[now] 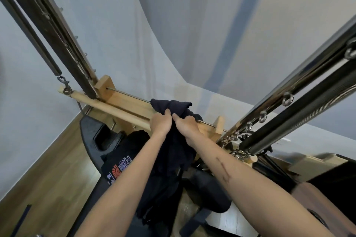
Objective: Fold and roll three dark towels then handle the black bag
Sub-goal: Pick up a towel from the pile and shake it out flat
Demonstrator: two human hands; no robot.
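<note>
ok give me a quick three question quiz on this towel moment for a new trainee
1. True or false: both hands grip the dark towel.
2. What does the top of the towel lie over? A) the wooden bar B) the floor C) a chair
3. Which side of the towel is the black bag with the printed logo on, seen from the camera?

Key
1. True: the left hand and the right hand pinch it side by side.
2. A
3. Left, lower down.

A dark navy towel [171,146] hangs bunched and crumpled, its top edge raised above a wooden bar. Below and to its left lies a black bag [119,161] bearing a colourful printed logo.
</note>
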